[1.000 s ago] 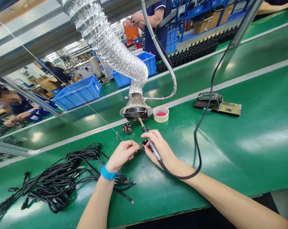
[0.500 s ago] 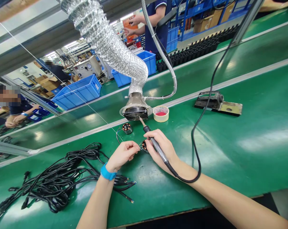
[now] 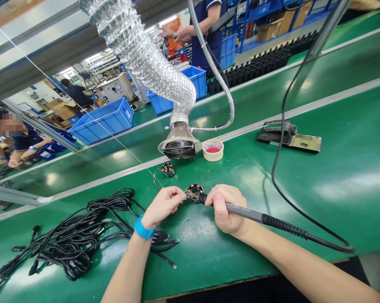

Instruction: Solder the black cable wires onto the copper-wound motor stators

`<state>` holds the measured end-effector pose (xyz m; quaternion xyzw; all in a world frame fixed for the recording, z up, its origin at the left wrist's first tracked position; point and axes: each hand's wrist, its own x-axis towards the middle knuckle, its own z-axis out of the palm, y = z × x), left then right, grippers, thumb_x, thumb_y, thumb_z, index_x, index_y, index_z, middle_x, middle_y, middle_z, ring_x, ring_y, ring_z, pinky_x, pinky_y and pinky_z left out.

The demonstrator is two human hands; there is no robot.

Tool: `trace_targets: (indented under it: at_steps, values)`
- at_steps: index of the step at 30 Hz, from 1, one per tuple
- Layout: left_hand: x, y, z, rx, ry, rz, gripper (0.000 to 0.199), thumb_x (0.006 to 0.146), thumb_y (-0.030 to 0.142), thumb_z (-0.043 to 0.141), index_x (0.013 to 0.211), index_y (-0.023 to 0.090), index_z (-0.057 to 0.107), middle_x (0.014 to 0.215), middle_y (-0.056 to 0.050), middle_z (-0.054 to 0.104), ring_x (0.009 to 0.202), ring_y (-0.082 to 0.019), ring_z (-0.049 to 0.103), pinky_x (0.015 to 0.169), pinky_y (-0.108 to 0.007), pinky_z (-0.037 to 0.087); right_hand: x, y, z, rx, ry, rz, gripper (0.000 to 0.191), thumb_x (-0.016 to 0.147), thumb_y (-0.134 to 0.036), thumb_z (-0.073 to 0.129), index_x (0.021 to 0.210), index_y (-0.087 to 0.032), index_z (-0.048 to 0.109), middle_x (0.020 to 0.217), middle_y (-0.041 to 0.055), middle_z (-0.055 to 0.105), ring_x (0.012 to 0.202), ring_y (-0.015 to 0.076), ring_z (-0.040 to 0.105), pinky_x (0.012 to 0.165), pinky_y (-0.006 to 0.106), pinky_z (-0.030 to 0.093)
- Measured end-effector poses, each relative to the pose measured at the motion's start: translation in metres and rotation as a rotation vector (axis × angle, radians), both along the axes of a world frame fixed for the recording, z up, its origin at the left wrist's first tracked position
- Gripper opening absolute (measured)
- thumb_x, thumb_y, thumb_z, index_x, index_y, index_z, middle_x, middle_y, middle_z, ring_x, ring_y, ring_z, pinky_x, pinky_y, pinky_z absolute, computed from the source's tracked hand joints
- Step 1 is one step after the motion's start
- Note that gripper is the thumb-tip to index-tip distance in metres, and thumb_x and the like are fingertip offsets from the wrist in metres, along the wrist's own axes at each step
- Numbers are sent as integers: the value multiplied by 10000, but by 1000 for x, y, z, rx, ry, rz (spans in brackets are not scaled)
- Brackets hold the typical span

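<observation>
Ok, copper-wound ring [image 3: 195,186] btwn L hand [image 3: 166,202] & R hand [image 3: 227,207] w/ iron [image 3: 248,213]

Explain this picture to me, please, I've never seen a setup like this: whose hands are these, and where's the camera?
These are a person's bare hands, seen from a camera worn on their head. The right hand grips what looks like a soldering iron, its tip reaching over a copper-wound ring. The left hand pinches thin wires beside it. On the green bench lie another wound ring, black cables and a tape roll. A silver duct hangs above.
</observation>
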<state>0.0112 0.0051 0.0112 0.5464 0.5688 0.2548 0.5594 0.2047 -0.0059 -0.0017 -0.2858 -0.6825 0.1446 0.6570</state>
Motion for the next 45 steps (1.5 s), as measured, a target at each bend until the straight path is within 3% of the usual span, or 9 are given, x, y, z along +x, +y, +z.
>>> trace_targets:
  at_steps: [13, 45]
  values:
    - [1, 0, -1, 15, -11, 24, 332, 804, 465, 655, 759, 147, 573, 618, 49, 454, 468, -51, 349, 448, -200, 243, -1, -2, 5, -48, 4, 22, 362, 924, -168, 379, 603, -214, 540, 516, -18, 578, 458, 116, 536, 531, 282, 449]
    - [3, 0, 2, 18, -18, 28, 351, 791, 484, 663, 738, 155, 554, 596, 51, 443, 465, -54, 340, 448, -202, 236, -2, 2, 3, -50, -92, 6, 334, 926, -162, 381, 636, -209, 541, 543, -24, 590, 485, 105, 573, 537, 244, 455]
